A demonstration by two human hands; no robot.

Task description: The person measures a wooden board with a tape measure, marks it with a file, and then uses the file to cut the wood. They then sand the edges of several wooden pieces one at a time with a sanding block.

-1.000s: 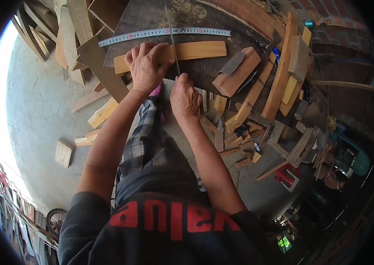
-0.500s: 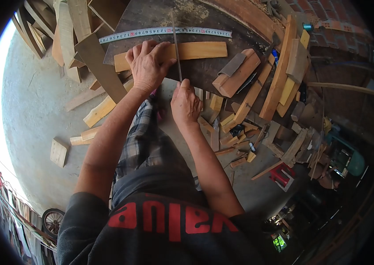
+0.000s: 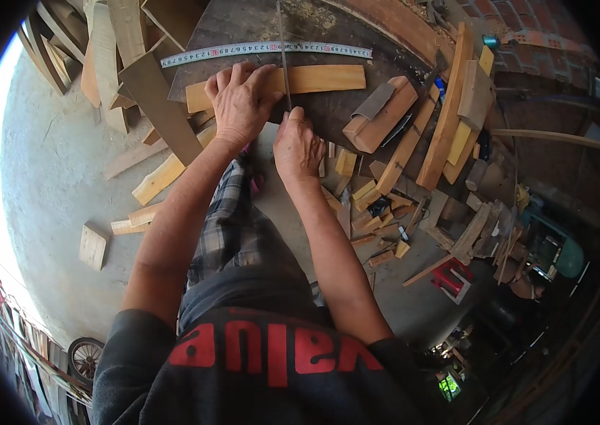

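Observation:
My left hand [image 3: 239, 103] is closed over the left half of a slightly curved, light wooden strip [image 3: 327, 79], pressing it on the dark worktable [image 3: 314, 117]. My right hand [image 3: 300, 145] is a fist around the near end of a saw [image 3: 287, 88], its handle hidden by my fingers. The saw's long, thin blade shows edge-on and lies across the strip just right of my left fingers. Behind the strip, a white measuring tape [image 3: 243, 49] stretches along the tabletop, passing by the blade.
A wooden block with a curved dark piece [image 3: 381, 113] sits right of the strip. Long boards [image 3: 449, 106] lie at the table's right side. Offcuts [image 3: 378, 212] and a red stool [image 3: 451, 278] are on the floor below. Tall boards [image 3: 161, 110] lean at the left. Sawdust [image 3: 307, 10] covers the far tabletop.
My right hand has pushed the saw forward, away from my body, across the strip. My left hand and the strip have stayed nearly in place.

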